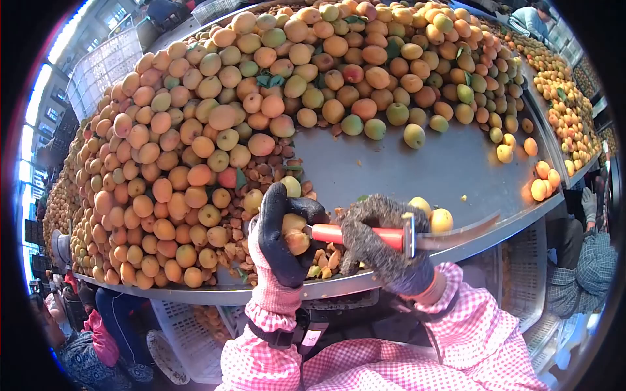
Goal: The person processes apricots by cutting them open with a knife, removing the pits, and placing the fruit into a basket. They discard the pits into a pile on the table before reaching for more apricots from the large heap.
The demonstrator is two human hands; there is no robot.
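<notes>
My left hand (287, 228), in a black glove, is closed round an apricot (297, 242) just above the table's front edge. My right hand (385, 241), in a worn grey fuzzy glove, grips a red-handled knife (329, 233). Its curved blade (456, 238) points away to the right, while the small metal tip at the other end of the handle meets the apricot. How deep that tip goes cannot be made out. Beneath my hands lie apricot pieces (326, 260). Two whole apricots (441, 220) sit just beyond my right hand.
A large heap of apricots (215, 117) covers the left and back of the metal table (378, 169). White crates (186, 332) stand below its raised front edge. Other people work at both sides, including one in a checked sleeve (596, 260) at the right.
</notes>
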